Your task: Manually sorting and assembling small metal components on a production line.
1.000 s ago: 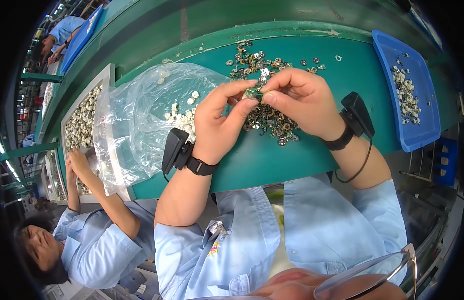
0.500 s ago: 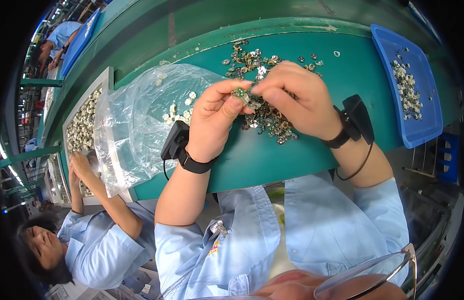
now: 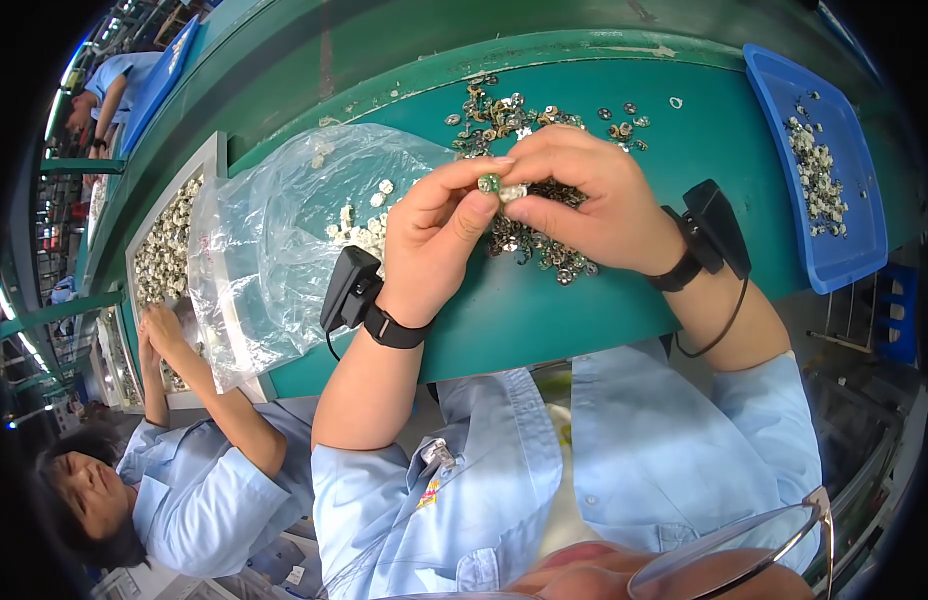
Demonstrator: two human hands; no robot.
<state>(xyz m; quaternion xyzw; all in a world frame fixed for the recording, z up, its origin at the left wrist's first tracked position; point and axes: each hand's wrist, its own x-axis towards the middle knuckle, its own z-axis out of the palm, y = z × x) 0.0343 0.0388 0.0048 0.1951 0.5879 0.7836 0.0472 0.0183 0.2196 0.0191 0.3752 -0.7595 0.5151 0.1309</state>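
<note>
Over the green table (image 3: 544,325), in front of a loose heap of small metal parts (image 3: 569,262), holding two tiny pieces close together between bare fingertips. Pinching a small green piece (image 3: 489,184) between thumb and forefinger of the left hand (image 3: 432,238), tips closed down on it, remaining fingers curled behind. Gripping a small pale piece (image 3: 513,191) just beside it with thumb and fingertips of the right hand (image 3: 596,208), also closed rather than spread; too small to tell whether touching or joined.

Probably partway through this one pair, with plenty left to judge by the many parts loose in the heap. Possibly done already with the white pieces (image 3: 356,236) in the clear bag (image 3: 274,205) at left and the pile (image 3: 816,178) in the blue tray (image 3: 846,268) at right, though impossible to say whether finished or waiting.

Bending both elbows, forearms slanting inward from below, black straps (image 3: 396,331) round both wrists. Arching the right hand over from its side, knuckles up, thumb lower; tilting the left hand inward to meet it.
</note>
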